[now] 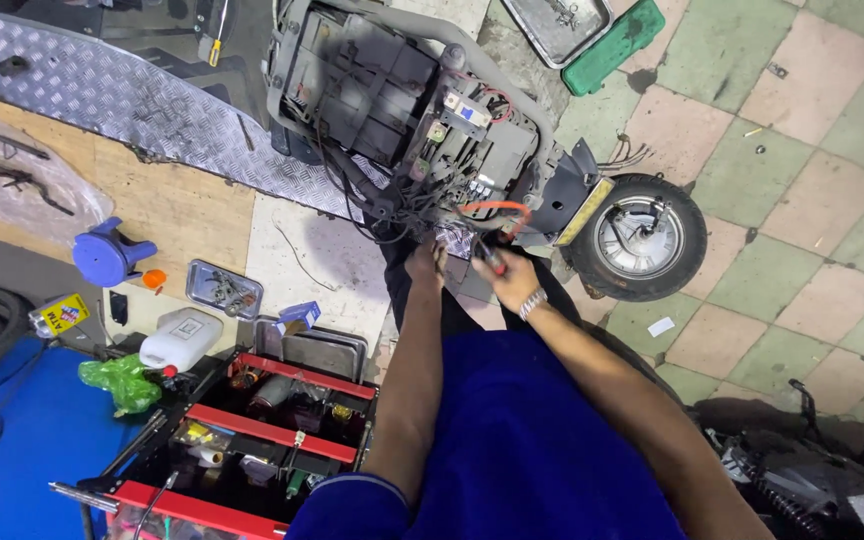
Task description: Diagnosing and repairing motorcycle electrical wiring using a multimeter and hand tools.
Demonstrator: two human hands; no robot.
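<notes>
Nearest the camera, a red toolbox [252, 440] stood open at the person's left, its trays crowded with small parts, with a white jug [180, 338] and a green bag [120, 382] just beside it on the floor. Above the blue shirt both arms were stretched forward to the rear of a stripped scooter [422, 110]. The left hand [424, 262] was closed among a tangle of dark wires [402, 215] hanging from the opened body; what exactly was pinched could not be told. The right hand [510, 280], a watch at its wrist, was closed narrowly around a small tool [492, 256] with a dark and red grip, its tip lying close to an orange cable [494, 208] looped at the back of the frame. The step in hand was judged to be work on the wiring at the tail, with the bundle steadied by one hand while the tool was brought to it. A careful, small motion at the wire ends seemed called for next, with neighbouring leads kept apart. Just beyond, the rear wheel [640, 238] rested on the tiled floor [802, 180]; farther off lay a green tray [614, 45] and a metal ramp [132, 100].
</notes>
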